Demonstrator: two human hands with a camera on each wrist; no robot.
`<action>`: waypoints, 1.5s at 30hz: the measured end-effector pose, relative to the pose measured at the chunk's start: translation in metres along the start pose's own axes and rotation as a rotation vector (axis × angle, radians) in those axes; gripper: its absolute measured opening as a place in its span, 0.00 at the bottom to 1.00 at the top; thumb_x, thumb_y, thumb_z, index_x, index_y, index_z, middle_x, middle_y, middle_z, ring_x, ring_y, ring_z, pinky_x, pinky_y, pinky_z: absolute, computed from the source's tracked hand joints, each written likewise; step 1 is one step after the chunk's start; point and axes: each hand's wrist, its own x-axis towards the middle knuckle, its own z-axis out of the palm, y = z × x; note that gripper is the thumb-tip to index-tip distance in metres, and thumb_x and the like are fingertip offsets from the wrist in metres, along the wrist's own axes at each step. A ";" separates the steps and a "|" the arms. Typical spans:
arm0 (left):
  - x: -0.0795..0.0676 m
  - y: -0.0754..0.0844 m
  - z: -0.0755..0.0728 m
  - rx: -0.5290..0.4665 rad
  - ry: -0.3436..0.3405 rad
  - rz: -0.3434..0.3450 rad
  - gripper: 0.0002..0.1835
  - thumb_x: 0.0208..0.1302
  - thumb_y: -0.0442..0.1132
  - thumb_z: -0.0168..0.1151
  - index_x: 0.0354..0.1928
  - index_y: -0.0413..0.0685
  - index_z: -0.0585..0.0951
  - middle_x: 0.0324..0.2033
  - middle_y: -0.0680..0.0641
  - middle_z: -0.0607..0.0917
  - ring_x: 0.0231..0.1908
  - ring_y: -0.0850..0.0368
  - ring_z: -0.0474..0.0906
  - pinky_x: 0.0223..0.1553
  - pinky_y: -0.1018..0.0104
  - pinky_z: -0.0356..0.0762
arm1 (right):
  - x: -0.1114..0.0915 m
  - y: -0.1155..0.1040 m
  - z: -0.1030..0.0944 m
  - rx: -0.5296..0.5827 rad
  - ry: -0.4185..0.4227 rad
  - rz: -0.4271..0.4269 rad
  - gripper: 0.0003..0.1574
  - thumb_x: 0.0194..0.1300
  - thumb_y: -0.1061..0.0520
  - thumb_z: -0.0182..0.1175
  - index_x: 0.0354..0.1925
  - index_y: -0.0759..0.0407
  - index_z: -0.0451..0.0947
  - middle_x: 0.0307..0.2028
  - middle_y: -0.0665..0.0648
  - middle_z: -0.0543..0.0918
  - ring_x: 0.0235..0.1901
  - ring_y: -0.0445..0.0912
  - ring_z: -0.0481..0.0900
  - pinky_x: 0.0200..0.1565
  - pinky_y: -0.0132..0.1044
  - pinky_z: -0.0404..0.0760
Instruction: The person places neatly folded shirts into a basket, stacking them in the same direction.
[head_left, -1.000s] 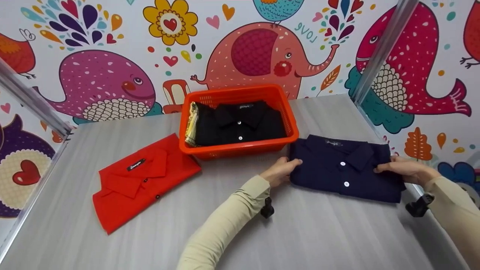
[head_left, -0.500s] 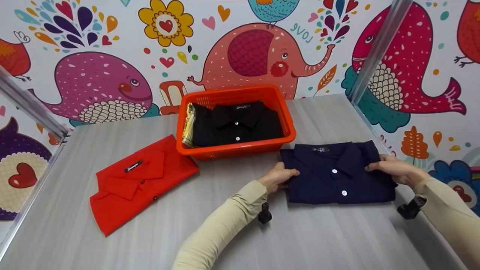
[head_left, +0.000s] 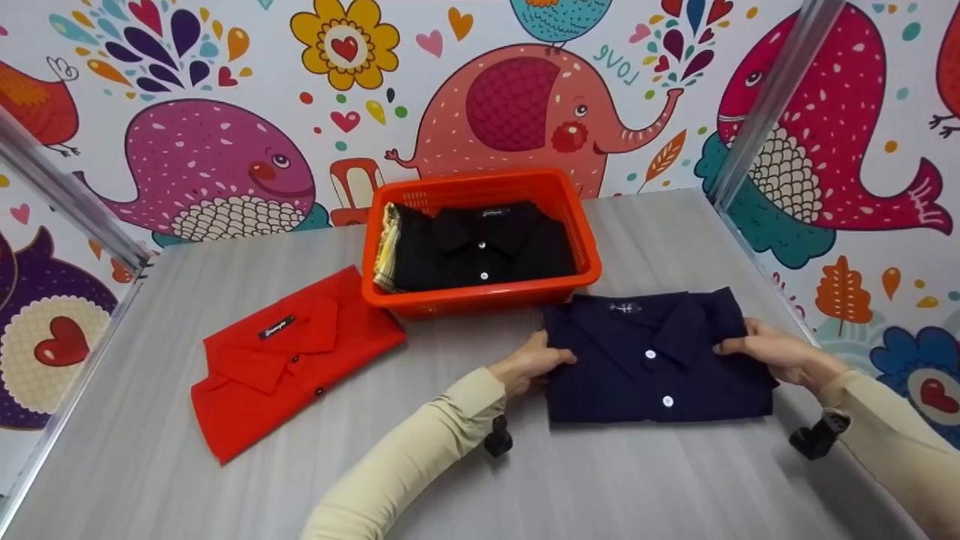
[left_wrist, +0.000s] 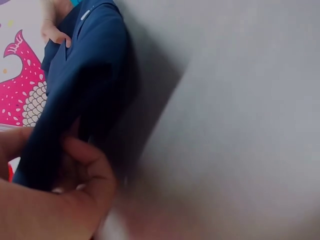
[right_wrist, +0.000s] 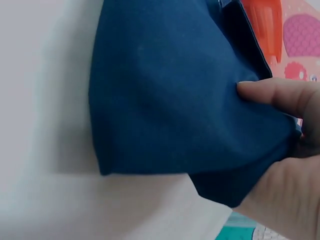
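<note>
A folded navy polo shirt [head_left: 607, 382] with white buttons is at the right of the table in the head view, held by both hands at its sides. My left hand [head_left: 529, 362] pinches its left edge, thumb on top and fingers beneath; the left wrist view shows those curled fingers [left_wrist: 92, 165] under the cloth. My right hand [head_left: 780, 352] grips the opposite edge, its thumb pressing the top fabric in the right wrist view, where the other fingers are hidden behind the shirt [right_wrist: 165, 100]. A shadow lies beneath the shirt in both wrist views.
An orange basket [head_left: 480, 296] at the back centre holds a folded black shirt [head_left: 517, 259] and yellow checked cloth [head_left: 388, 247]. A folded red shirt [head_left: 262, 375] lies at the left of the grey table [head_left: 450, 465]. Patterned walls with metal posts [head_left: 772, 105] bound the table.
Both hands have brought the navy shirt left and toward the person, turning it slightly so its front edge runs straighter. The basket and red shirt have stayed in place; the head view has shifted slightly.
</note>
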 end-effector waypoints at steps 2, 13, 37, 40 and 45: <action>-0.006 -0.004 -0.007 0.002 -0.006 0.003 0.34 0.56 0.32 0.63 0.65 0.35 0.65 0.52 0.42 0.75 0.47 0.51 0.75 0.47 0.60 0.75 | 0.000 -0.003 0.007 -0.001 -0.013 -0.012 0.45 0.63 0.57 0.59 0.64 0.77 0.44 0.60 0.69 0.59 0.52 0.50 0.64 0.54 0.39 0.65; -0.052 -0.019 -0.048 0.034 0.050 0.010 0.27 0.54 0.32 0.63 0.57 0.32 0.70 0.48 0.41 0.77 0.43 0.52 0.75 0.48 0.62 0.73 | 0.001 -0.012 0.056 0.118 -0.120 -0.171 0.27 0.64 0.63 0.58 0.56 0.71 0.59 0.45 0.52 0.78 0.44 0.41 0.77 0.46 0.34 0.76; -0.108 -0.005 -0.122 -0.015 0.068 0.209 0.22 0.55 0.24 0.61 0.55 0.29 0.74 0.43 0.40 0.83 0.40 0.53 0.80 0.46 0.60 0.77 | -0.006 -0.066 0.115 -0.102 0.022 -0.460 0.33 0.65 0.62 0.61 0.62 0.74 0.61 0.55 0.68 0.74 0.49 0.43 0.76 0.49 0.33 0.75; -0.113 0.009 -0.131 0.051 0.112 0.266 0.24 0.55 0.25 0.62 0.56 0.30 0.74 0.48 0.39 0.82 0.46 0.51 0.78 0.53 0.58 0.72 | -0.004 -0.079 0.118 -0.089 0.039 -0.472 0.31 0.66 0.63 0.60 0.62 0.74 0.61 0.53 0.67 0.76 0.47 0.44 0.78 0.48 0.34 0.76; -0.113 0.032 -0.144 0.084 0.155 0.314 0.23 0.56 0.26 0.61 0.57 0.32 0.75 0.50 0.41 0.81 0.49 0.50 0.76 0.56 0.57 0.68 | 0.001 -0.104 0.117 -0.084 0.096 -0.465 0.34 0.66 0.63 0.60 0.64 0.73 0.59 0.55 0.68 0.74 0.47 0.43 0.78 0.48 0.33 0.76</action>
